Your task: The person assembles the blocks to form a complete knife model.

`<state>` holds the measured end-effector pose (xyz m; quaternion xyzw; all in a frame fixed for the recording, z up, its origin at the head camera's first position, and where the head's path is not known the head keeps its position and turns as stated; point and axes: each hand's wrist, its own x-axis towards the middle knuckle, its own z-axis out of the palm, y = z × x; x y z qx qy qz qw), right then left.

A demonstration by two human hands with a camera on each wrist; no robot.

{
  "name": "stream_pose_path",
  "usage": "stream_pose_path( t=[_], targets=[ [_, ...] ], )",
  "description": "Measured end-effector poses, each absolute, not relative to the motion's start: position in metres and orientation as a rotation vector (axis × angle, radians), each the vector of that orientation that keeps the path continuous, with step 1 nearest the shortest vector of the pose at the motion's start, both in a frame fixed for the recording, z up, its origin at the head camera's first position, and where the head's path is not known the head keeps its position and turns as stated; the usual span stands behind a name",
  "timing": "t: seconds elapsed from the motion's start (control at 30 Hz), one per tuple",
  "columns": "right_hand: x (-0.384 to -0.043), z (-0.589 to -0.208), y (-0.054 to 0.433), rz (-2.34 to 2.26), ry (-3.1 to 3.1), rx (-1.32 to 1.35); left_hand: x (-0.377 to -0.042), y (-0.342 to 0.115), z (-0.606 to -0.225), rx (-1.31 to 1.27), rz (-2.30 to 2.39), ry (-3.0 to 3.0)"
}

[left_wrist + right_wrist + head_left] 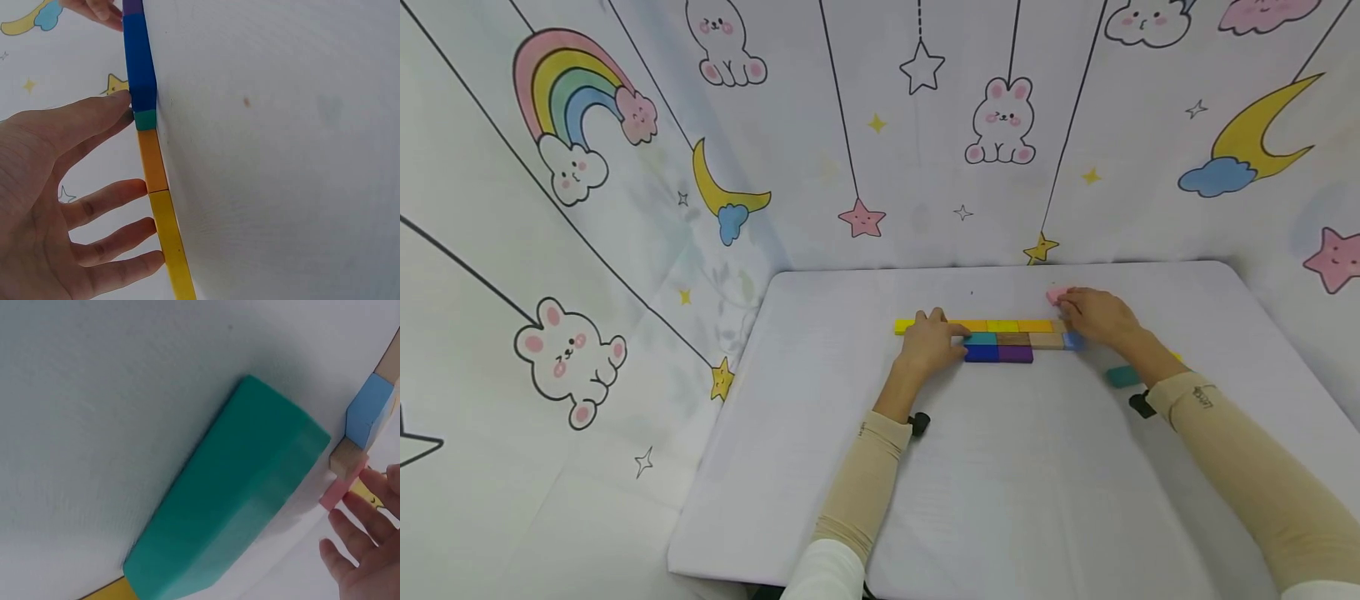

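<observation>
My left hand (928,343) rests at the left end of several rows of coloured blocks. Its thumb touches the dark blue block (141,62), while its other fingers meet the orange block (152,159) and yellow block (174,244). Behind the rows' right end, my right hand (1101,317) pinches a pink block (1056,295). Yellow and orange pieces form the back row (1002,326). In front of it lie a teal block (980,339), a brown block (1013,339), a tan block (1046,340) and a light blue block (369,411). A purple block (1016,354) ends the front row.
A loose teal block (231,487) lies beneath my right forearm, with a yellow block (115,589) by it. The white table (790,400) meets a cloth wall (917,167) with cartoon prints at the back.
</observation>
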<state>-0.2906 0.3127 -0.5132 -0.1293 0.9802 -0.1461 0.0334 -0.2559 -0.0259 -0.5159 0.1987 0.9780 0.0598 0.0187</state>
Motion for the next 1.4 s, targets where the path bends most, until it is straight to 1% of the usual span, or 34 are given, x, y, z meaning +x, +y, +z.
stream_pose_path(
  t=[0.53,0.87,1.4],
  targets=[
    [-0.287,-0.507,0.332,-0.443,2.993,-0.251,-0.256,-0.026,-0.516,0.631,0.184,3.049],
    [-0.281,-0.506,0.345,-0.359,3.013,-0.24,-0.255,-0.026,-0.515,0.641,0.198,3.047],
    [-0.267,-0.502,0.359,-0.359,2.994,-0.175,-0.254,-0.027,-0.516,0.663,0.224,3.048]
  ],
)
